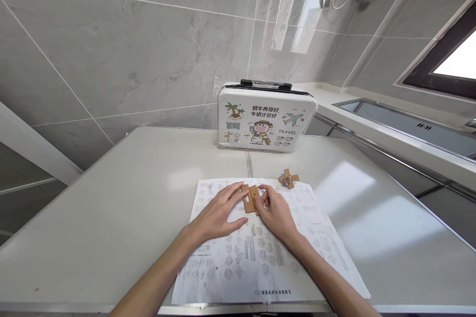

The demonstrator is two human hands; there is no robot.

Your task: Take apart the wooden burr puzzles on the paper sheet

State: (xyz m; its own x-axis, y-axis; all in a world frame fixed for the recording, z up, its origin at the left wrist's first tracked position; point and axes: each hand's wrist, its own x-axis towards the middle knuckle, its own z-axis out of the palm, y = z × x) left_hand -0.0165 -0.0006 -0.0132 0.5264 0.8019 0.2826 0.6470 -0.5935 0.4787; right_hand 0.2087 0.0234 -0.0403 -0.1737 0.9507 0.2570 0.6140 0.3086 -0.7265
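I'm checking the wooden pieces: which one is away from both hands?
The cross-shaped piece, by the far edge of the paper; the two flat pieces are touched by left hand and right hand.

At the frame's left and right there is room to pass low over the surface [111, 218]. The upright white case [266, 116] bars the centre; below it, right of centre, the wooden cross [289, 178] stands in the way just beyond the right hand [277, 212].

On the white case's [266, 119] front, "TRAVEL" and, above it, "奶牛养得好,牛奶才会好".
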